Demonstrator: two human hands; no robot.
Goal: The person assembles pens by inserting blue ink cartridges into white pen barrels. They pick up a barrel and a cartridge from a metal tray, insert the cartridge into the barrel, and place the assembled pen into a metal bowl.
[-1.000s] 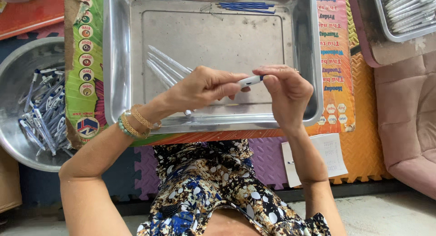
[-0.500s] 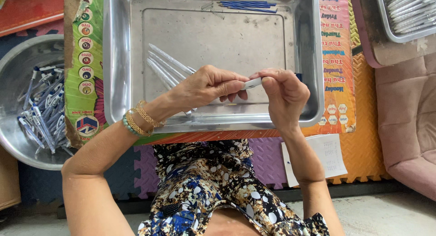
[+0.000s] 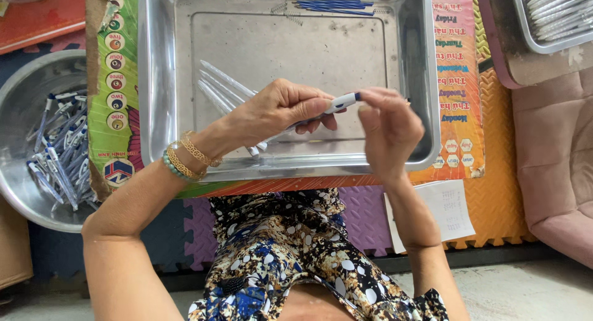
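My left hand [image 3: 278,114] grips a white pen with a blue tip [image 3: 341,102] over a large steel tray [image 3: 160,80]. My right hand [image 3: 389,126] meets the pen's blue end with its fingertips. Under my left hand a few clear pen barrels [image 3: 219,83] lie on the tray floor. A small bundle of blue refills [image 3: 333,6] rests at the tray's far edge. Bracelets circle my left wrist.
A round steel bowl [image 3: 25,80] at the left holds several white and blue pens [image 3: 58,148]. Another tray of white pens [image 3: 556,12] sits at the top right. Colourful foam mats, a printed poster and a paper sheet [image 3: 451,213] lie beneath.
Both hands have shifted slightly; my right fingers have opened a little and the pen's blue tip now shows between the hands.
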